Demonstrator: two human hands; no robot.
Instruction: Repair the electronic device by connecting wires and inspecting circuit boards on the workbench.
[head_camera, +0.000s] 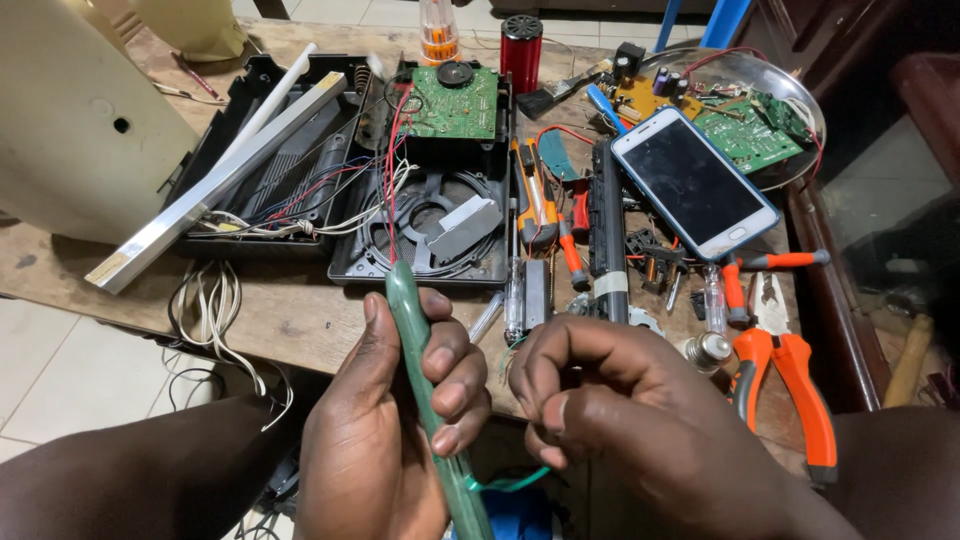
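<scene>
Green rod (412, 330) clamped upright in left hand (395, 420), right hand (610, 410) fisted beside it

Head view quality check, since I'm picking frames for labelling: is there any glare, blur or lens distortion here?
Head view: sharp overall, evenly lit with soft shadows; glare on the smartphone screen and the metal tray rim; wide-angle bending curves the table edge; the left hand and right hand are close but still crisp, as is the green rod.
</scene>
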